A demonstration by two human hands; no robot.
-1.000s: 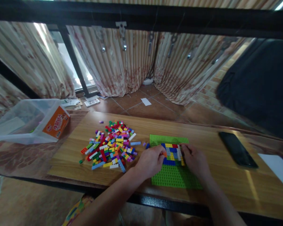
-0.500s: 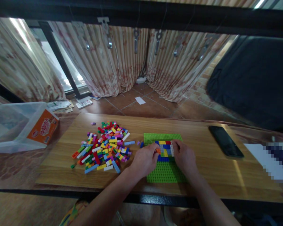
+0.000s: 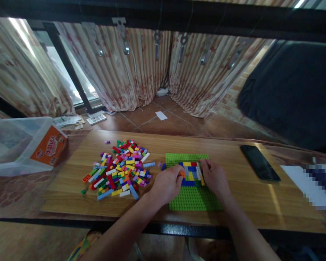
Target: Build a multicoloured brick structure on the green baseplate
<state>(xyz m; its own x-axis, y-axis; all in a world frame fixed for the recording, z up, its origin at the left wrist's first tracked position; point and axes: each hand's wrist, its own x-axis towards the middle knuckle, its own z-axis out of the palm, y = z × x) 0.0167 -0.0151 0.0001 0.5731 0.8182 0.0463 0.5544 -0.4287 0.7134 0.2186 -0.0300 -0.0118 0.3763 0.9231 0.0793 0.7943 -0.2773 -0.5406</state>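
Note:
On the green baseplate (image 3: 192, 200) lies a low block of toy bricks (image 3: 190, 176) in blue, yellow, white, red and grey. My left hand (image 3: 166, 184) is closed at its left side, thumb and forefinger pinching an orange brick (image 3: 182, 173) against the block. My right hand (image 3: 215, 178) rests over the right edge of the baseplate. Its fingers are apart and touch or nearly touch the block's right end, where white and yellow bricks show; its inner side is hidden.
A wide heap of mixed bricks (image 3: 119, 170) covers the left of the wooden table (image 3: 70, 188). A clear plastic bin (image 3: 19, 145) with an orange label stands beyond it. At the right lie a black phone (image 3: 260, 163) and a white sheet (image 3: 295, 179).
My right hand has shifted slightly right and its fingers have loosened, uncovering yellow bricks at the block's right end. My left hand keeps its place on the orange brick.

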